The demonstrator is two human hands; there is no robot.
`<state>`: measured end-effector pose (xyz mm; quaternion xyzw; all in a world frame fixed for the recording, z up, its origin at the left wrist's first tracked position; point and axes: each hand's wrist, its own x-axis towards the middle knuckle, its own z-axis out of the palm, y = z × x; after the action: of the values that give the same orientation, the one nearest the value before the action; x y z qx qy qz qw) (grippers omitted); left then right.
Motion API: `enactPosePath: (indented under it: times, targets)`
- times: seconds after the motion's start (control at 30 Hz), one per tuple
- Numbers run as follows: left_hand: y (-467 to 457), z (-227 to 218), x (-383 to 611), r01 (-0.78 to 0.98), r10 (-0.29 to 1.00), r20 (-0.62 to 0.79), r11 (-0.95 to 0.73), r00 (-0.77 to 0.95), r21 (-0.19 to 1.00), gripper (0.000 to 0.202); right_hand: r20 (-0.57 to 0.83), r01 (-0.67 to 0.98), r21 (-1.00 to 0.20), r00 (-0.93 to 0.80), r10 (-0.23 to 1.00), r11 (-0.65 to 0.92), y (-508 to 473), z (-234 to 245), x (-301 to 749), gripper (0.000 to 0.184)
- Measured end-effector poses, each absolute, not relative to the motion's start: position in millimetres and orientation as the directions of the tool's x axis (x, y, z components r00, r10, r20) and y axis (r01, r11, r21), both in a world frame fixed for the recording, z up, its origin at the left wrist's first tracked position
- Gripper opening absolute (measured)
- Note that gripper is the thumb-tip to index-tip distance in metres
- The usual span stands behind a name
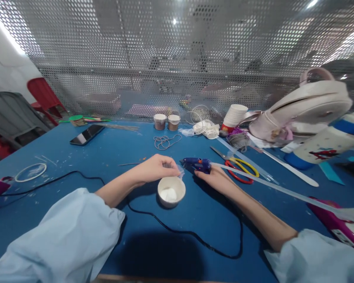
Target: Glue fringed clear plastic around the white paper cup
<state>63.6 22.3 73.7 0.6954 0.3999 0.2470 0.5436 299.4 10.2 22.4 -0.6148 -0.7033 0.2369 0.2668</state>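
Note:
My right hand (216,177) is closed round the handle of a blue hot glue gun (196,163), its nozzle facing left. A long translucent glue stick (253,179) runs out of its back. Fingers pinched together, my left hand (162,167) holds a small wisp of clear plastic (181,172) just left of the nozzle. Directly below that hand stands a small white cup (171,200) with white material inside; I cannot tell whether the fingers touch its rim. A black cord (194,234) loops across the table in front of the cup.
Scissors (242,169) with red and yellow handles lie right of the glue gun. Grey cord (165,142), two small tubs (160,122), stacked paper cups (236,114) and a phone (87,134) are farther back. A bottle (327,145) and a bag (306,102) stand at right.

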Motion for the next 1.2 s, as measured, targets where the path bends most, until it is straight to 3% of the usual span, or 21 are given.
enactPosePath:
  times: [0.2,0.27,0.37,0.5,0.7,0.9,1.07,1.2]
  targets:
    - [19,75,65,0.264,0.860,-0.131,-0.004,0.493,0.964,0.013,0.024,0.600,-0.796,-0.089,0.996,0.072,-21,46,302,0.024]
    - [19,74,64,0.270,0.854,-0.151,0.012,0.497,0.963,0.014,0.115,0.633,-0.766,-0.036,0.993,0.112,-43,64,301,0.019]
    - [21,72,62,0.281,0.830,-0.164,0.010,0.533,0.960,0.017,0.125,0.648,-0.753,-0.035,0.992,0.118,-74,84,296,0.017]
    - [26,68,59,0.296,0.809,-0.151,-0.030,0.568,0.955,0.016,0.110,0.719,-0.653,-0.219,0.970,0.236,-93,89,285,0.008]
    - [24,72,52,0.408,0.818,-0.122,-0.146,0.562,0.901,0.012,0.056,0.730,-0.489,-0.520,0.853,0.477,-98,91,270,0.018]
    - [20,77,49,0.472,0.835,-0.179,-0.107,0.521,0.875,0.011,0.068,0.772,-0.350,-0.543,0.837,0.530,-104,88,258,0.021]
    - [18,75,48,0.403,0.821,-0.238,0.010,0.519,0.915,0.012,0.158,0.743,-0.339,-0.559,0.814,0.577,-107,92,264,0.018]
    - [16,75,47,0.372,0.810,-0.256,0.050,0.528,0.927,0.011,0.188,0.734,-0.435,-0.492,0.850,0.521,-104,103,268,0.015]
